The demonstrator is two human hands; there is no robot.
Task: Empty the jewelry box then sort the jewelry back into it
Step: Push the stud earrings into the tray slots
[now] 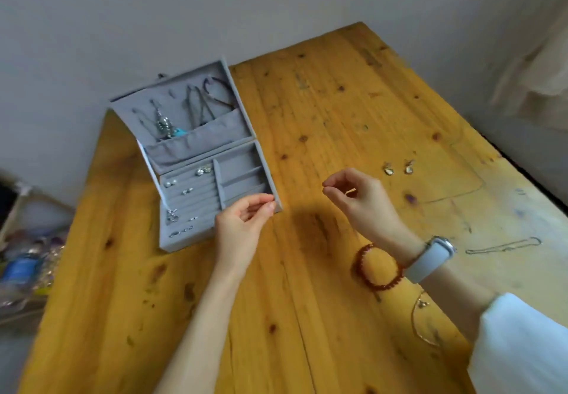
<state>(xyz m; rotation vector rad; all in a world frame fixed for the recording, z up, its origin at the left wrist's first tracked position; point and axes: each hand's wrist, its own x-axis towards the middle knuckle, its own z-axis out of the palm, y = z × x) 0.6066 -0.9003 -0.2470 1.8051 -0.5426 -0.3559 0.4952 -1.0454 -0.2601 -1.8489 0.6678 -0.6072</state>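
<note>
Both hands hover above the yellow wooden bench [307,301]: left hand [242,224] pinches something too small to name beside the open grey felt jewelry box [196,160], right hand [359,196] pinches a tiny gold piece. Sorting looks partway done; the box holds earrings and necklaces, while two shell earrings [398,168], a red bead bracelet [378,266] and a silver chain [504,246] wait outside.

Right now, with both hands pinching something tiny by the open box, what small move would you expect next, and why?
Probably the left hand lowers its tiny piece into the jewelry box. That hand already hangs over the box's near corner, next to bare compartments, while earrings and a chain lie out on the table.
</note>
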